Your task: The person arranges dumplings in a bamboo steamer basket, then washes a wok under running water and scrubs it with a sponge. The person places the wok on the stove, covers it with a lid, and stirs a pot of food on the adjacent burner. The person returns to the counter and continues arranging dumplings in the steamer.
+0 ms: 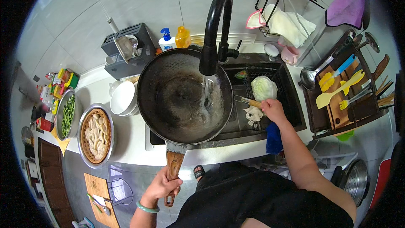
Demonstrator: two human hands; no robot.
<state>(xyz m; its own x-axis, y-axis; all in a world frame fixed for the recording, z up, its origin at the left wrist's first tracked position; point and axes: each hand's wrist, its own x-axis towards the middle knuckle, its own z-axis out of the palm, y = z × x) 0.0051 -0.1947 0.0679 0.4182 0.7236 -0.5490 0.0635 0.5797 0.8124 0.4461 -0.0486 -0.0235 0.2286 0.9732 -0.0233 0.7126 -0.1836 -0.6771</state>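
Observation:
My left hand (164,182) grips the wooden handle (174,164) of a dark, worn wok (177,101). The wok is over the left part of the black sink (295,101), beneath the curved black faucet (208,57). Running water (208,91) falls into its right side and spreads down the inner wall. With my right hand (272,109) I hold a wooden-handled tool (254,103) with a metal shank just right of the wok; the wok's rim hides its far end. A cabbage (264,88) sits beyond that hand, and a crumpled white piece (253,115) lies below the tool.
Left on the counter are white bowls (122,98), dumplings (96,136) in a basket within a metal basin (109,155), and a bowl of green beans (67,115). A grey utensil holder (144,58) stands behind. At right, a rack (311,114) holds boards and utensils. A blue cloth (274,139) hangs over the sink's front edge.

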